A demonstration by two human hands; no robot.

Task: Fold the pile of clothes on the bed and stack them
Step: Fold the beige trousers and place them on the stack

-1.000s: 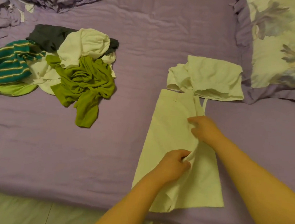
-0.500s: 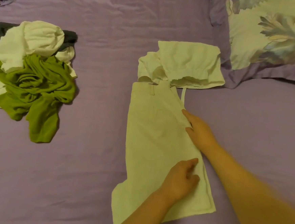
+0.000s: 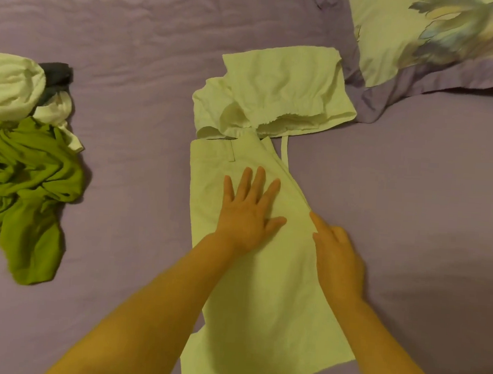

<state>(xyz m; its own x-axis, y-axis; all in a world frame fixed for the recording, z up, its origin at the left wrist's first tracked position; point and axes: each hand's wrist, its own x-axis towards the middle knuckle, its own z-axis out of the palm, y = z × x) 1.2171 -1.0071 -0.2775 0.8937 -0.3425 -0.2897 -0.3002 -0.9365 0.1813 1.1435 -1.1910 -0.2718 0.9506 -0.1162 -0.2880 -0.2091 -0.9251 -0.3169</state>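
Pale trousers: folded lengthwise, lying flat on the purple bed, waistband at the far end, hem at the near end close to the bed's near edge. Left long edge straight; right long edge runs diagonally toward the near right corner. A thin drawstring lies on the sheet just beside the right edge near the waistband.

Left hand: flat on the upper part of the trousers, fingers straight and spread, palm pressing the cloth, gripping nothing.

Right hand: resting along the right edge of the trousers, fingers straight and together, index tip on the edge; holds nothing.

Folded pale garment: touching the waistband end of the trousers, its near edge slightly overlapping them; its far right corner lies against the pillow.

Unfolded pile: at the left edge of the view, well apart from the trousers. Crumpled green garment in front, white cloth behind it, a dark piece showing at the back.

Open room: a wide bare strip of sheet between pile and trousers; another broad bare area to the right of the trousers, below the pillow.
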